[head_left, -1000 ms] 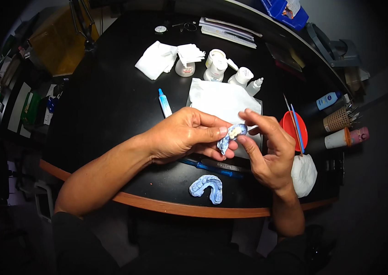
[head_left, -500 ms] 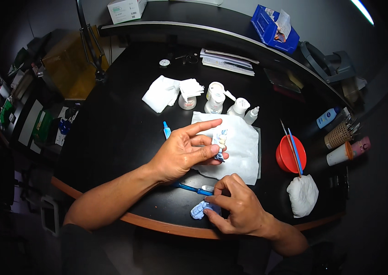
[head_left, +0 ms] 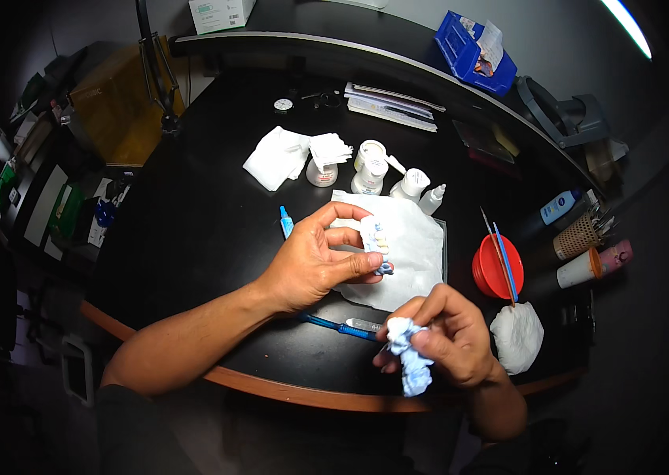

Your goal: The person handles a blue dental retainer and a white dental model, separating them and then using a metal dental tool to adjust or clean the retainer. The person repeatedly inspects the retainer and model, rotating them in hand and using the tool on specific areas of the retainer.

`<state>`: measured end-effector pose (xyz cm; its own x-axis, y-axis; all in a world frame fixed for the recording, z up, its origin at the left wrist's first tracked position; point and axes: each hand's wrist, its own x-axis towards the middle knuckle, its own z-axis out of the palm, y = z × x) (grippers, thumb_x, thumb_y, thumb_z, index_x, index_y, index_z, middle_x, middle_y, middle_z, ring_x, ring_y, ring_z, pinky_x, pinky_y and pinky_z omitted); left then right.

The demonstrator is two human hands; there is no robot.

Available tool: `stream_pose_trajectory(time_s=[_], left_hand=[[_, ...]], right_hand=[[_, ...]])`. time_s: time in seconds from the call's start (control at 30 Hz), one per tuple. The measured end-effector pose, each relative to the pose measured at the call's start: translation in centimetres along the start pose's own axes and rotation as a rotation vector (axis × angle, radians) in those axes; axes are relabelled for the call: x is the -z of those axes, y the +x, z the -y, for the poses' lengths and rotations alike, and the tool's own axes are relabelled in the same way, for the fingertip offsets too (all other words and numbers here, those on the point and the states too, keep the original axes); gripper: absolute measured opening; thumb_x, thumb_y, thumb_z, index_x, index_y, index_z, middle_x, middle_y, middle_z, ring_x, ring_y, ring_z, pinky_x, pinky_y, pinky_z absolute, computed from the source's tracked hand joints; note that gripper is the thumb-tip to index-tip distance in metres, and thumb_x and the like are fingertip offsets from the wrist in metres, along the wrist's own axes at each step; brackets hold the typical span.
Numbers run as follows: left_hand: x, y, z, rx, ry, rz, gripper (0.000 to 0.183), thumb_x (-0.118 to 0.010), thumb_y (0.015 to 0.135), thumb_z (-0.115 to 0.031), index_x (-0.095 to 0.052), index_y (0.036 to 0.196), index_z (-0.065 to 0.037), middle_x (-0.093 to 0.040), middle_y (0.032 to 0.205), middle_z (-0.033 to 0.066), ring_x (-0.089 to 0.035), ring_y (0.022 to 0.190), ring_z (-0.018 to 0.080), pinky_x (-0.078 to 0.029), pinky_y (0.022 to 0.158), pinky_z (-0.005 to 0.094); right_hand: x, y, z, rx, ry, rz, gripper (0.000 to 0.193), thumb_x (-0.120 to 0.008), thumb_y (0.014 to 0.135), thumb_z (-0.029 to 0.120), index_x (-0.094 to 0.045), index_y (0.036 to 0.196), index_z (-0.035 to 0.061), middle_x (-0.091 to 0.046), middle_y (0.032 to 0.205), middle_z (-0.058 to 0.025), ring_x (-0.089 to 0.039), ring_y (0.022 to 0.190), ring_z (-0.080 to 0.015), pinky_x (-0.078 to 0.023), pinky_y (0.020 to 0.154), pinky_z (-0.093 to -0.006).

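Observation:
My left hand [head_left: 303, 261] is closed, its thumb and fingers pinching a small pale-blue and white dental cast [head_left: 377, 239] with cream-coloured teeth along it. That cast is held above the white paper towel [head_left: 409, 277]. Lower and to the right, my right hand [head_left: 457, 340] grips a second light-blue dental cast [head_left: 413, 372] near the table's front edge. The second cast is tilted, its lower end hanging free of the fingers. Between the hands, a blue-handled tool [head_left: 336, 324] lies on the black table beside a small clear, pale piece [head_left: 363, 324].
White jars and bottles [head_left: 370, 174] stand behind the towel, with folded tissue [head_left: 277, 158] to their left. At right are a red bowl [head_left: 486, 271] with thin tools across it, a white cloth wad [head_left: 518, 339] and a basket of tools [head_left: 576, 237]. A blue tube [head_left: 286, 222] lies left.
My right hand has lifted the light-blue cast off the table and moved right with it. My left index finger has bent down onto the top of its cast.

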<state>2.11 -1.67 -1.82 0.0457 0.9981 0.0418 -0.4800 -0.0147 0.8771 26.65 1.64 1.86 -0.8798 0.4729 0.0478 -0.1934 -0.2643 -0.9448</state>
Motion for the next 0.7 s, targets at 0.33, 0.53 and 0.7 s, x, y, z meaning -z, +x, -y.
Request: stream_pose_trajectory(time_s=[0.33, 0.53, 0.7], left_hand=[[-1.0, -0.6, 0.2, 0.14, -0.061, 0.125, 0.066, -0.067, 0.099, -0.009, -0.034, 0.155, 0.002, -0.064, 0.132, 0.026, -0.069, 0.116, 0.0297, -0.062, 0.095, 0.0359], [-1.0, -0.7, 0.0, 0.225, -0.189, 0.108, 0.065, -0.06, 0.102, -0.008, -0.027, 0.157, 0.004, -0.06, 0.137, 0.027, -0.066, 0.122, 0.0341, -0.06, 0.1, 0.0373], [-1.0, -0.7, -0.3, 0.207, -0.169, 0.111, 0.066, -0.059, 0.101, -0.005, -0.027, 0.157, 0.004, -0.059, 0.138, 0.0266, -0.066, 0.122, 0.0336, -0.059, 0.1, 0.0378]], right_hand=[[1.6, 1.2, -0.2, 0.077, -0.067, -0.557, 0.013, -0.053, 0.103, 0.002, -0.044, 0.112, -0.0009, -0.062, 0.106, -0.0201, -0.073, 0.094, -0.0239, -0.065, 0.074, -0.0333], [2.1, 1.2, -0.7, 0.036, 0.178, -0.491, 0.014, -0.043, 0.104, 0.009, -0.045, 0.113, -0.0015, -0.061, 0.109, -0.0241, -0.072, 0.098, -0.0298, -0.064, 0.081, -0.0412], [2.6, 1.0, -0.8, 0.051, 0.194, -0.472, 0.022, -0.035, 0.099, 0.007, -0.046, 0.116, -0.0029, -0.061, 0.111, -0.0271, -0.071, 0.102, -0.034, -0.063, 0.086, -0.0479]])
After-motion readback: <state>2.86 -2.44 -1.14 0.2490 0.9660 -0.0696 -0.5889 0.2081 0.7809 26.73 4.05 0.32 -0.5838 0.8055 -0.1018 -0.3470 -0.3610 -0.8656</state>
